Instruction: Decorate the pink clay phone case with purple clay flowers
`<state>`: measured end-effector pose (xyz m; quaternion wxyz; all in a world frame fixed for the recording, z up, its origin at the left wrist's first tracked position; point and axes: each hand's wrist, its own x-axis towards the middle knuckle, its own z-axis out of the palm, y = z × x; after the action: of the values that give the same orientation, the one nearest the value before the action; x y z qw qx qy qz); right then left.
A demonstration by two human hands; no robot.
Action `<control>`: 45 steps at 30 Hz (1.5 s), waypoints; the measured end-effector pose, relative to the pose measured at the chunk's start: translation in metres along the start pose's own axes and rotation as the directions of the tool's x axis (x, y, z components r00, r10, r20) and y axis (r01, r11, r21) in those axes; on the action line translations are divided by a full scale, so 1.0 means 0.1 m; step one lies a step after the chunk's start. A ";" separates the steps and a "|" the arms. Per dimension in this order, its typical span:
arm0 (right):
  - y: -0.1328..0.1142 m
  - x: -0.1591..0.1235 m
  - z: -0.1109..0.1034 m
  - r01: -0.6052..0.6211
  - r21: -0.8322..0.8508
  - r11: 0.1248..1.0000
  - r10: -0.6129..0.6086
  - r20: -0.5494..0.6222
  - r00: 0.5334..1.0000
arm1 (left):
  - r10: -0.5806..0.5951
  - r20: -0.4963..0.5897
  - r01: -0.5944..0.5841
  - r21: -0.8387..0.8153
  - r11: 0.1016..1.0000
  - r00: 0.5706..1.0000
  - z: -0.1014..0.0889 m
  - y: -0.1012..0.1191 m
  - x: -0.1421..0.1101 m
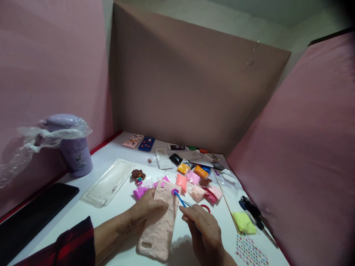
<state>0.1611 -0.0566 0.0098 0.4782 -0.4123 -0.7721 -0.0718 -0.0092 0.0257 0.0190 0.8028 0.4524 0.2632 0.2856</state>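
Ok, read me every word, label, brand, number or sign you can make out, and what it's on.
"ELEMEN", possibly continuing around the side: purple tumbler.
Dark tube: pale print, too small to read.
White box: marks too blurred to read.
Bumpy pale-pink case: no lettering visible.

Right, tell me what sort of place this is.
Probably a small indoor craft booth: pink panels screen a white table that holds coloured, clay-like packets and a sheet of tiny coloured dots.
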 end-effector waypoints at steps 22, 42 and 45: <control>0.00 0.03 -0.03 0.042 -0.001 0.999 -0.042 -0.010 0.999 | -0.027 0.001 0.027 -0.010 1.000 1.000 0.03 0.05 -0.01; 0.01 0.00 -0.04 0.091 0.004 0.996 -0.091 0.021 0.996 | -0.024 -0.004 0.024 -0.027 0.999 1.000 0.01 0.02 0.01; 0.02 -0.01 -0.03 0.097 0.003 0.995 -0.097 0.021 0.995 | -0.023 -0.006 0.023 -0.013 1.000 1.000 0.00 0.01 0.02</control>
<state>0.1645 -0.0573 0.0095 0.4665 -0.3746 -0.7963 -0.0896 -0.0079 0.0274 0.0201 0.8082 0.4432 0.2689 0.2794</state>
